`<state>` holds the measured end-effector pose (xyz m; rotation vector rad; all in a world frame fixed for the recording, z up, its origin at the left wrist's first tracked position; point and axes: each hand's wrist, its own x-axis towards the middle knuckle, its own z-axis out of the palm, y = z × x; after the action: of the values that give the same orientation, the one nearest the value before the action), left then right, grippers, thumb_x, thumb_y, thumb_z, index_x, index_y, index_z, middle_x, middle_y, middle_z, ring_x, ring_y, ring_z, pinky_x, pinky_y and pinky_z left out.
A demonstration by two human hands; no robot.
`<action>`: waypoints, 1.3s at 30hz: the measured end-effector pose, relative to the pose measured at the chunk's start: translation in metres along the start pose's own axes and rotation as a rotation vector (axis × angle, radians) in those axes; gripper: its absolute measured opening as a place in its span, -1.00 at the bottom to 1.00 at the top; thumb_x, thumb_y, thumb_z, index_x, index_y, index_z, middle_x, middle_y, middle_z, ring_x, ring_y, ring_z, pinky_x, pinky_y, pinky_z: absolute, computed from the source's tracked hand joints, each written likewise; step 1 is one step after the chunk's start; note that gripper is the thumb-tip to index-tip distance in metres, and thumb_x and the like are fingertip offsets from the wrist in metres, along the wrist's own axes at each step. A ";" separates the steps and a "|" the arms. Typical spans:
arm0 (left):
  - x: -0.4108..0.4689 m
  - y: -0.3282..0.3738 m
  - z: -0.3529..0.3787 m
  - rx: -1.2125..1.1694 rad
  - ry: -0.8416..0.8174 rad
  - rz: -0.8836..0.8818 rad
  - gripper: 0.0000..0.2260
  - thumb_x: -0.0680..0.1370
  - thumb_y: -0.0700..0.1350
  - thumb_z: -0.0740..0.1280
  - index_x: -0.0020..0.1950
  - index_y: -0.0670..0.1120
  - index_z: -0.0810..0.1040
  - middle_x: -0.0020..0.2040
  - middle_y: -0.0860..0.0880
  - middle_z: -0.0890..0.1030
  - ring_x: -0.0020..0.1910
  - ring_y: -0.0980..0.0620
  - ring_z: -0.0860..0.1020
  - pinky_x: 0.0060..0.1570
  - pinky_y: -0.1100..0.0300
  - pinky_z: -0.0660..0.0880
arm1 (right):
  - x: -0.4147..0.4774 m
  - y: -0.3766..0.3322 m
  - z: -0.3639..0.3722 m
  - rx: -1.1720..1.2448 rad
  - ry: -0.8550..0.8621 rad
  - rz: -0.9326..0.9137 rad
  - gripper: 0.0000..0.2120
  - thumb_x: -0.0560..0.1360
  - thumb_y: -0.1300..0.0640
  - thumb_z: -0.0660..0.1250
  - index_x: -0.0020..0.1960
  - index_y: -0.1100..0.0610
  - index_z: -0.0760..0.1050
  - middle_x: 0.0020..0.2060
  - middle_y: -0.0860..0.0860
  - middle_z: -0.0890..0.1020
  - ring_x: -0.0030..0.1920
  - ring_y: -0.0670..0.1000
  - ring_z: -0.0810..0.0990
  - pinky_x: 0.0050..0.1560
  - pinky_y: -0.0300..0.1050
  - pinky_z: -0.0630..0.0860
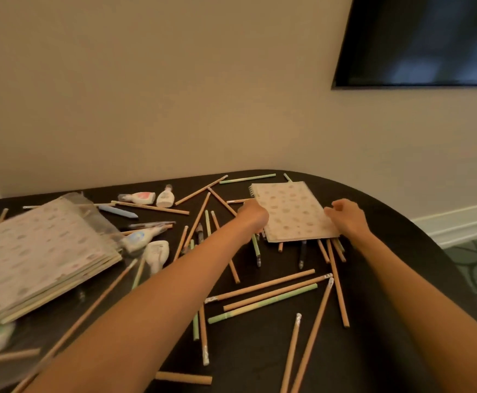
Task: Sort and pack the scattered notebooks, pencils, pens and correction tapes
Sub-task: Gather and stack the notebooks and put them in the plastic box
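Head view shows left hand [252,215] and right hand [347,219] gripping a white spotted spiral notebook [291,212], so lifting it might knock the thin wooden pencils [337,282] beneath off the dark table [260,350]

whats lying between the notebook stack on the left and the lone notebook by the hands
Head view: correction tapes, scattered pencils, a dark pen, plus the left forearm crossing the gap.

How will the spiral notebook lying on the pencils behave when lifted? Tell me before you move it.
The notebook looks thin, so probably light and somewhat bendy, though its spiral edge should stiffen one side. It rests on round pencils, so it may slide, and they will likely roll once freed.
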<state>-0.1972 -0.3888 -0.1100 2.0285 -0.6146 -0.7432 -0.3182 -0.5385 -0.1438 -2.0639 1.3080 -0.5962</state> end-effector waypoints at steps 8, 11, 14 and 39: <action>0.011 0.010 0.009 0.105 -0.013 -0.114 -0.68 0.59 -0.28 0.16 0.35 -0.21 0.32 0.30 -0.18 0.41 0.21 -0.09 0.46 0.03 0.20 0.47 | 0.016 0.010 0.006 0.266 -0.156 0.121 -0.70 0.52 0.20 0.30 0.24 0.21 0.47 -0.07 0.03 0.58 -0.18 -0.10 0.53 -0.25 -0.26 0.43; 0.004 0.010 0.012 0.109 -0.040 -0.087 -0.67 0.59 -0.29 0.16 0.36 -0.20 0.31 0.30 -0.16 0.39 0.23 -0.08 0.43 -0.04 0.24 0.40 | 0.019 0.006 0.006 0.350 -0.162 0.168 -0.72 0.51 0.20 0.32 0.21 0.23 0.49 -0.23 -0.01 0.59 -0.25 -0.10 0.57 -0.39 -0.26 0.39; 0.000 0.008 0.012 0.120 -0.024 -0.065 -0.67 0.58 -0.29 0.17 0.35 -0.21 0.30 0.26 -0.16 0.42 0.12 -0.06 0.45 -0.10 0.23 0.34 | 0.019 0.003 0.008 0.400 -0.159 0.192 -0.81 0.54 0.18 0.27 0.14 0.19 0.48 -0.20 0.03 0.59 -0.23 -0.06 0.58 -0.35 -0.21 0.43; -0.127 -0.052 -0.123 -1.026 0.567 0.244 -0.93 0.57 -0.17 0.26 -0.05 -0.06 0.53 -0.01 -0.03 0.61 -0.05 0.01 0.60 -0.16 0.10 0.57 | -0.165 -0.115 0.039 1.544 -0.613 0.010 -0.76 0.47 0.40 0.17 0.08 0.21 0.44 0.05 0.11 0.60 0.11 0.08 0.56 0.19 -0.02 0.46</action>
<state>-0.1925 -0.2103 -0.0649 1.0839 -0.0790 -0.2077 -0.2876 -0.3409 -0.0982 -0.7807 0.2053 -0.5787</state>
